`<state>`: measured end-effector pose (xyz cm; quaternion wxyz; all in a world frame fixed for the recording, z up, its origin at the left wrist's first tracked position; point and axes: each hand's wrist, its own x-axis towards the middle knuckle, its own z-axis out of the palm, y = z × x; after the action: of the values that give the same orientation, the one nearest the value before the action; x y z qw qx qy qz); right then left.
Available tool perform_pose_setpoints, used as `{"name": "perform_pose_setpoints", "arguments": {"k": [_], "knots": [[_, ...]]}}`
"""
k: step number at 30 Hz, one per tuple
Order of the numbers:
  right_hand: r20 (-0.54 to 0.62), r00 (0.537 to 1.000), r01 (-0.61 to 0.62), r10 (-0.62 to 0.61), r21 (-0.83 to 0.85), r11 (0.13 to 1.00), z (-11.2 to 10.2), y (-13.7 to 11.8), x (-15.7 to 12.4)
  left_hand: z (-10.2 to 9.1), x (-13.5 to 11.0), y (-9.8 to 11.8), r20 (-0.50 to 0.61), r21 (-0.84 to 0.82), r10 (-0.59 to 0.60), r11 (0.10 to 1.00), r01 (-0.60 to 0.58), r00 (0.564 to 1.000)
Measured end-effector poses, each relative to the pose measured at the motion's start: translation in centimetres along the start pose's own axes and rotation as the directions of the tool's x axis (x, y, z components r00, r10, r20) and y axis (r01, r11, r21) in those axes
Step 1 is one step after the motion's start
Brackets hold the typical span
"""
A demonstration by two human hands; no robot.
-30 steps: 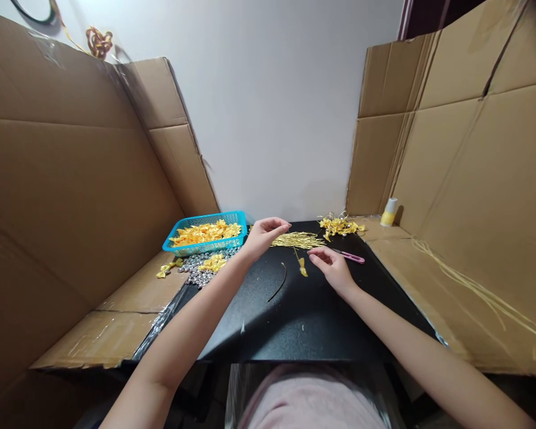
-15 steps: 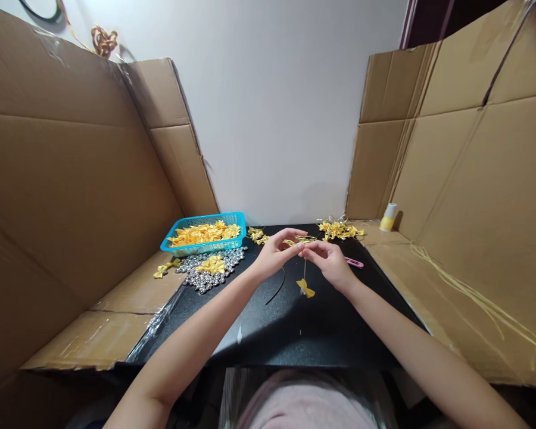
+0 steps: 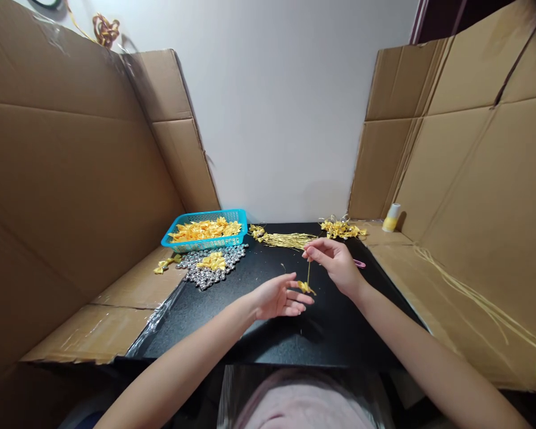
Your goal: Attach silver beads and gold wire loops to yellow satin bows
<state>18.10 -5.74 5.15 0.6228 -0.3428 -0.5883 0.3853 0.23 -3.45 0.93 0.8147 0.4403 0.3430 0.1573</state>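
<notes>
My right hand [image 3: 337, 265] pinches the top of a thin gold string, from which a small yellow ribbon bow [image 3: 305, 287] hangs just above the black table [image 3: 268, 333]. My left hand [image 3: 277, 297] is below and to the left of it, fingers spread, fingertips at the bow. Behind the hands lies a bundle of gold strings [image 3: 286, 239]. Pink scissors [image 3: 360, 263] lie mostly hidden behind my right hand.
A blue basket [image 3: 205, 239] of yellow bows stands at the back left, with a heap of small silver bells [image 3: 208, 269] and loose bows in front. More yellow bows [image 3: 342, 227] lie at the back right, beside a small yellow-white spool [image 3: 390, 217]. Cardboard walls flank both sides.
My left hand let go near the top of the string and dropped down and toward me to the bow. My right hand still holds the string up.
</notes>
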Motion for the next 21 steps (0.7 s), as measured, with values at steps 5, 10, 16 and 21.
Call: {"name": "perform_pose_setpoints", "arguments": {"k": [5, 10, 16, 21], "knots": [[0.021, 1.000, -0.021, 0.021, 0.019, 1.000, 0.2, 0.0, -0.7, 2.3, -0.1, -1.5, 0.037, -0.142, 0.007, 0.990, -0.001, 0.999], [0.000, 1.000, -0.010, 0.010, 0.032, 0.999, -0.6, -0.3, -0.8, 2.8, 0.3, -2.1, -0.029, -0.132, 0.122, 0.983, -0.125, 0.992], [-0.033, 0.999, -0.006, 0.007, 0.047, 0.999, -1.1, -0.3, -0.6, 2.7, 0.5, -2.0, -0.090, -0.150, 0.190, 0.968, -0.202, 0.978], [-0.062, 0.998, 0.002, 0.001, 0.049, 0.999, -1.4, -0.2, -0.5, 2.7, 0.8, -2.1, -0.128, -0.131, 0.244, 0.957, -0.261, 0.961]]}}
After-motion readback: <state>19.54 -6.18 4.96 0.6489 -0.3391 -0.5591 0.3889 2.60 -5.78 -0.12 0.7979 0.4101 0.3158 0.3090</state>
